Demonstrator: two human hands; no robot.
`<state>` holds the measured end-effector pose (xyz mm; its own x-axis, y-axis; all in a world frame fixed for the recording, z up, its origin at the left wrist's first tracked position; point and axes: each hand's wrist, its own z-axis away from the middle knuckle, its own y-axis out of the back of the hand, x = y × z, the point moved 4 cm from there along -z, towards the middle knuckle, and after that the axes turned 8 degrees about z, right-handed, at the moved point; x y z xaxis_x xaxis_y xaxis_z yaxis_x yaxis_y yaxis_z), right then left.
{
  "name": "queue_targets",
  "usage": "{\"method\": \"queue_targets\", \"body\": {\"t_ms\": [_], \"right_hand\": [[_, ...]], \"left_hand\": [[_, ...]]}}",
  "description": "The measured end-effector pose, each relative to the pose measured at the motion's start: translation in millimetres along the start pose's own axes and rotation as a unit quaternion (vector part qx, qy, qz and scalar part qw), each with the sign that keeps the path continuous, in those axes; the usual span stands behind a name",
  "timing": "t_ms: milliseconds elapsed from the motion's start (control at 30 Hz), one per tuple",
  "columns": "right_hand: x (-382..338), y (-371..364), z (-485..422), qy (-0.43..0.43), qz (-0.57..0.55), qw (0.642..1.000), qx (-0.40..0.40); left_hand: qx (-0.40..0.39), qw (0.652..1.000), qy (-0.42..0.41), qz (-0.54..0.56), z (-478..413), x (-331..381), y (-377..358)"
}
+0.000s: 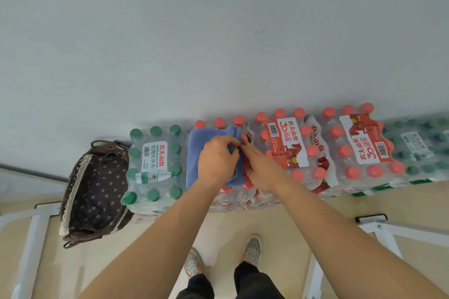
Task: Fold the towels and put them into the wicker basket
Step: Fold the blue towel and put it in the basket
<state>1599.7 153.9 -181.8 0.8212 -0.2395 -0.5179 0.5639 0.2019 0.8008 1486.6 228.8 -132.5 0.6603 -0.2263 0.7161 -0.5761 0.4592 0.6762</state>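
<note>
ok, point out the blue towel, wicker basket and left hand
blue towel (pixel 198 153): head view, bare left part of the cloth.
wicker basket (pixel 70 182): head view, woven left wall.
left hand (pixel 216 160): head view, back of the hand.

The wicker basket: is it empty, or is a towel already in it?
Empty: the wicker basket shows only its flowered lining; the blue towel lies outside, on the bottle packs.
</note>
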Motion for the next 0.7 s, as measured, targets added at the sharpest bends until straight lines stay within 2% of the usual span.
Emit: {"method": "queue_targets", "body": {"t_ms": [67, 133, 200, 267, 333, 367, 433, 533, 700], "right_hand": [[2.6, 3.9, -2.8, -0.023, -0.004, 0.999, 0.033], [-0.2, 11.2, -6.7, -0.059, -0.015, 0.993, 0.103], [-11.9, 17.1, -9.5, -0.062, -0.018, 0.985, 0.162], [-31.9, 19.2, -13.7, -0.029, 0.034, 0.981, 0.188], [-48.6, 9.5, -21.3, 0.001, 0.118, 0.978, 0.173], [-52.8, 0.7, -24.7, 0.003, 0.153, 0.977, 0.147], [-51.2, -19.1, -29.3, -0.01, 0.207, 0.974, 0.088], [-41.6, -34.6, -29.2, -0.022, 0.236, 0.969, 0.074], [-36.4, -40.0, -30.3, -0.024, 0.229, 0.971, 0.071]], "left_hand": [[-0.025, 1.0, 0.015, -0.002, 0.6, -0.9, -6.7], [-0.03, 0.999, 0.026, 0.018, 2.5, -4.1, -8.2], [0.02, 0.995, 0.033, 0.093, 2.9, -10.6, 2.8], [0.109, 0.992, 0.01, 0.068, 0.3, -23.1, 20.5], [0.14, 0.986, -0.062, -0.06, -4.1, -39.5, 28.3], [0.117, 0.981, -0.094, -0.126, -6.2, -49.8, 26.0], [0.028, 0.97, -0.107, -0.218, -6.2, -72.5, 17.1], [-0.038, 0.963, -0.095, -0.248, -4.9, -99.1, 9.7], [-0.037, 0.967, -0.093, -0.233, -6.8, -108.2, 8.4]]}}
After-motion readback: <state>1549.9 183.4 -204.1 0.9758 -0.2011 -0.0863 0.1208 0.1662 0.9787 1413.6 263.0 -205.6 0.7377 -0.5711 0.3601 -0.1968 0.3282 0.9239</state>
